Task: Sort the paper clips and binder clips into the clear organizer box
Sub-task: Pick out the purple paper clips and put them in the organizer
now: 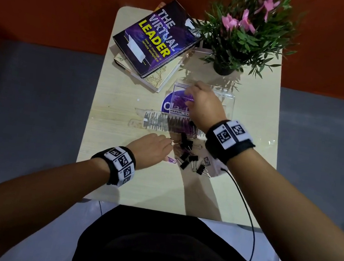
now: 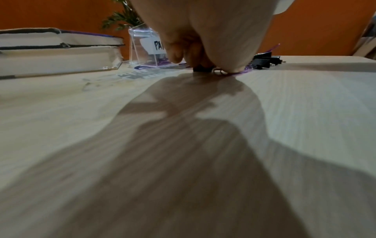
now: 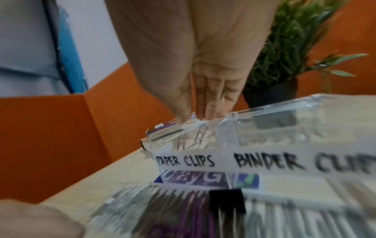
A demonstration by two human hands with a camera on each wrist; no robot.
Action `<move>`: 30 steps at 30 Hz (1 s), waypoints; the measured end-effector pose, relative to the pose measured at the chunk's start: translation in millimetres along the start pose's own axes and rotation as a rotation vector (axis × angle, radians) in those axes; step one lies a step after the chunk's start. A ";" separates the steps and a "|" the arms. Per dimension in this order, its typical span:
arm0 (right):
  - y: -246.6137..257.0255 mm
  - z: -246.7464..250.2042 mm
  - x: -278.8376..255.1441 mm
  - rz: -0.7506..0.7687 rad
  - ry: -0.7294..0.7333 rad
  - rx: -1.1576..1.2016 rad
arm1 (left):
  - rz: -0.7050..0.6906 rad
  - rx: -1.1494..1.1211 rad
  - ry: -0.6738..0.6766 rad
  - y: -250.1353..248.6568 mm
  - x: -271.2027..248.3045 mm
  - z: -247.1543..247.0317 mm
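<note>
The clear organizer box (image 1: 227, 98) stands mid-table, its compartments labelled PAPER CLIPS (image 3: 184, 161) and BINDER CLIPS (image 3: 268, 161). My right hand (image 1: 195, 99) hovers over the paper-clip compartment, fingers (image 3: 205, 103) straight and pointing down at its rim. Paper clips (image 3: 201, 133) lie just below them inside. One dark binder clip (image 3: 274, 120) sits in the other compartment. Nearer me lies a pile of black binder clips (image 1: 187, 155). My left hand (image 1: 155, 148) rests beside it, fingers curled onto a black binder clip (image 2: 200, 69), thumb by a purple paper clip (image 1: 170, 159).
A clear strip with rows of silver and purple clips (image 1: 167, 124) lies in front of the box. Stacked books (image 1: 155, 38) sit at the back left, a potted plant (image 1: 231, 38) at the back right. A black cable (image 1: 244, 208) trails from my right wrist.
</note>
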State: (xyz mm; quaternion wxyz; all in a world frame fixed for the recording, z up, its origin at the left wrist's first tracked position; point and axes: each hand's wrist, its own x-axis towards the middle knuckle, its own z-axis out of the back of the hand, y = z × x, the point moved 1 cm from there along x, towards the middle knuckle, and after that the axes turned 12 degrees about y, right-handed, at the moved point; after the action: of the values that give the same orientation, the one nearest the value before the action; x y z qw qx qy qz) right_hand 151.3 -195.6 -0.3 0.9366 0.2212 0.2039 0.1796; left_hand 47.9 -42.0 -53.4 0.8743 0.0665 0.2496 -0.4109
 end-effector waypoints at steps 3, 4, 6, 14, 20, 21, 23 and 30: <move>-6.9 -5.8 -29.2 0.006 -0.148 0.089 | 0.058 -0.102 -0.058 -2.3 -2.3 2.6; -9.5 -10.1 -40.1 -0.037 -0.145 0.123 | 0.108 -0.210 -0.090 -2.0 -2.8 9.5; -14.7 -23.0 -57.1 -0.173 -0.078 0.183 | 0.237 -0.414 -0.154 5.4 -1.1 33.3; -4.5 -57.1 -42.3 -0.456 -0.012 0.219 | 0.399 -0.404 -0.245 56.3 62.9 98.0; -11.2 -63.8 -38.2 -0.493 -0.003 0.169 | 0.309 -0.387 -0.304 49.1 69.4 87.4; -13.1 -65.3 -37.2 -0.495 0.019 0.159 | 0.292 -0.412 -0.376 47.0 62.5 83.2; -15.1 -66.7 -35.4 -0.502 0.063 0.158 | 0.264 -0.452 -0.478 38.9 46.0 72.9; -23.9 -56.6 -53.2 -0.424 -0.025 0.485 | 0.293 -0.638 -0.323 8.8 32.7 23.8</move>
State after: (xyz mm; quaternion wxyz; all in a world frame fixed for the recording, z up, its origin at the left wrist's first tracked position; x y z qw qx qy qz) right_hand 85.8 -219.0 -42.2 0.8755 0.3928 0.2709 -0.0759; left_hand 81.1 -66.4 -49.6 0.9285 -0.2397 0.2117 -0.1887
